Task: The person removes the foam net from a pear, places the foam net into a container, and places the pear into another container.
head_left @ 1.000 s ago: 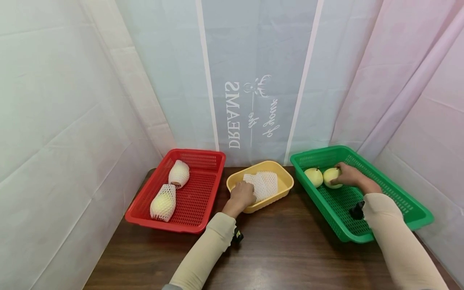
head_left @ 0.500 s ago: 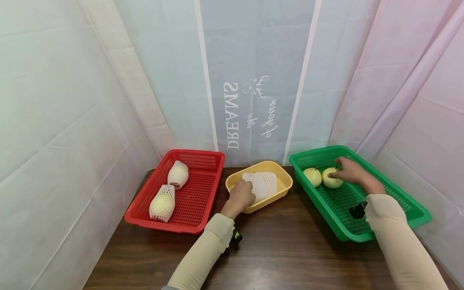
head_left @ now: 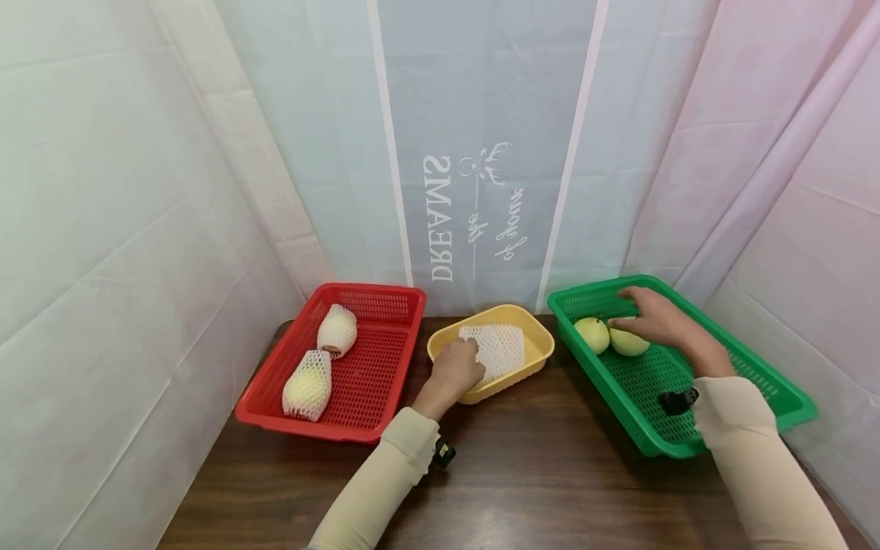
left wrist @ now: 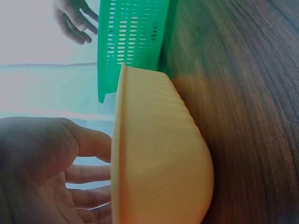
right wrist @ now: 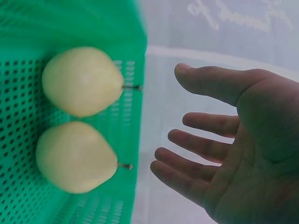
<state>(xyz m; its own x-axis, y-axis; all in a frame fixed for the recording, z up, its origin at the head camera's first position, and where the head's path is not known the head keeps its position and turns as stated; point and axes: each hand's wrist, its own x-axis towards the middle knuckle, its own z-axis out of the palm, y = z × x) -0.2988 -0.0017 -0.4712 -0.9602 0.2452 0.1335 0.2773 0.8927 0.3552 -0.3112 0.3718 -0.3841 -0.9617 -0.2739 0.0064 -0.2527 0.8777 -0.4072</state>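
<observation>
right hand [head_left: 656,318] spreads empty over the green basket [head_left: 606,391]; its pears [head_left: 592,337], likely weighty, bruisable, want cupping round the belly. whether the left hand [head_left: 455,373] grips, i can't tell.

3 lines of white lettering [head_left: 440,218] stand on the grey middle panel [head_left: 481,69] of the curtain, upper middle of the head view, all turned sideways. Leftmost is "DREAMS" in capitals; next comes a small "the" [head_left: 473,227] in script — a thin rule on either side of it — and rightmost "of your" [head_left: 512,224]. 1 antlered emblem [head_left: 484,163] sits above "the". The right wrist view shows blurred script at upper right.
</observation>
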